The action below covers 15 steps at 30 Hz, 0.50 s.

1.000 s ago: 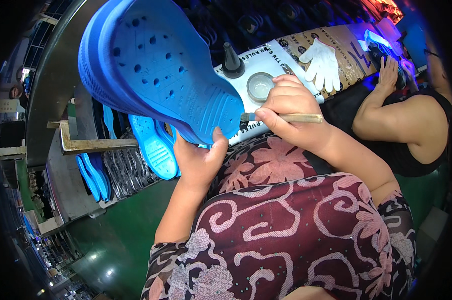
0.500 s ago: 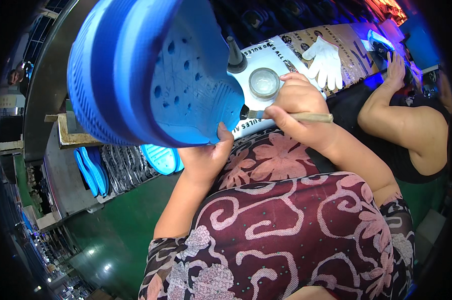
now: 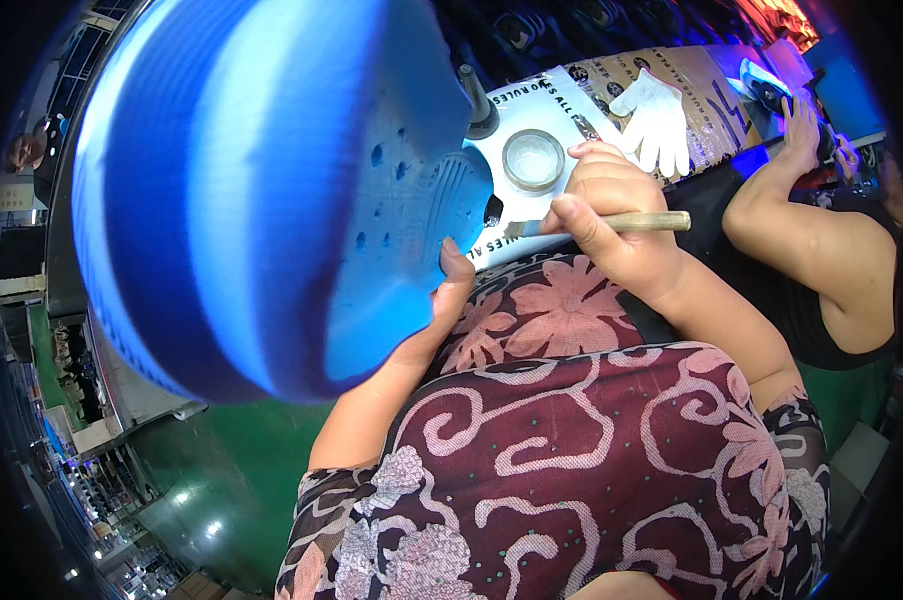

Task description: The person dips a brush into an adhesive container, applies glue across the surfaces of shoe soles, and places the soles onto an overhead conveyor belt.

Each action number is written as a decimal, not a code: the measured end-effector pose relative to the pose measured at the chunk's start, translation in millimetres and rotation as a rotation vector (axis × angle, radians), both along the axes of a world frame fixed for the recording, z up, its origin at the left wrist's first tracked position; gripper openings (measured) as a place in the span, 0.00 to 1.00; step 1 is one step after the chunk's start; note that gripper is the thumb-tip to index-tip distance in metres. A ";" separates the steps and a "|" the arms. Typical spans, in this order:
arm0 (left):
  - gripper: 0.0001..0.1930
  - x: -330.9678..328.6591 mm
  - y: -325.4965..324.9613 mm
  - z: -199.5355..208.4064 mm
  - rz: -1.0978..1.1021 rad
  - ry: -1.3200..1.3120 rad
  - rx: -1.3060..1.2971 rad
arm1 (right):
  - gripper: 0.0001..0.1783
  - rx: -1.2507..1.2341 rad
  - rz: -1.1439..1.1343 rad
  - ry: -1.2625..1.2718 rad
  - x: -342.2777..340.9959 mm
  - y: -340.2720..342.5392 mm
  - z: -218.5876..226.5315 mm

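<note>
A large blue foam shoe sole point(image 3: 401, 270) with striped side walls and small holes in its inner face fills the upper left, close up and partly blurred. My left hand point(image 3: 453, 285) grips its near edge; the thumb shows on the rim and the fingers are hidden behind. My right hand point(image 3: 616, 205) is closed round a flat brush point(image 3: 651, 221), its handle pointing right and its bristles toward the sole's narrow end, slightly apart from it. Just beyond the right hand, a round glass dish point(image 3: 533, 160) of clear content stands on a white printed sheet point(image 3: 571, 105).
A dark cone-shaped object point(image 3: 479, 105) stands on the sheet's far left. To the right, a white glove point(image 3: 656, 125) lies on tape-covered brown cardboard point(image 3: 711, 90). Another person's arm point(image 3: 786, 190) is at work at the right. Green floor point(image 3: 241, 470) shows lower left.
The sole has tilted and swung nearer and lower, covering the blue pieces on the left. My right hand has drawn the brush slightly right, away from the sole's edge.
</note>
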<state>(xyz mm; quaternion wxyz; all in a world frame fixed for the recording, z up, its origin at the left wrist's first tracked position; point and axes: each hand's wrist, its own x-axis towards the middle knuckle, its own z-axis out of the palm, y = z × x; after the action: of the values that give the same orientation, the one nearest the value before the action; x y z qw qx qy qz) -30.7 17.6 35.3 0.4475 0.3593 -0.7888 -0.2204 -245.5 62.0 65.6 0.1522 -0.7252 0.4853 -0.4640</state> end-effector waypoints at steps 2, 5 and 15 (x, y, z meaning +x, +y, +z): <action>0.11 -1.4 2.4 -4.6 0.084 -0.011 0.033 | 0.14 -0.031 -0.010 -0.030 3.0 -2.7 -1.2; 0.12 0.5 3.4 1.3 0.118 -0.132 0.043 | 0.13 -0.084 -0.007 -0.042 7.6 -5.0 -4.1; 0.13 -6.4 -6.6 -10.0 -0.076 0.363 0.081 | 0.11 -0.122 -0.059 0.102 -7.1 1.2 4.7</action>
<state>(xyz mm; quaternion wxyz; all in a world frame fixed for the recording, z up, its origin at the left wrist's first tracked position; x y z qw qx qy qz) -37.2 11.0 25.3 0.5590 0.3014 -0.6985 -0.3299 -252.6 63.2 70.4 0.0694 -0.7412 0.4845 -0.4595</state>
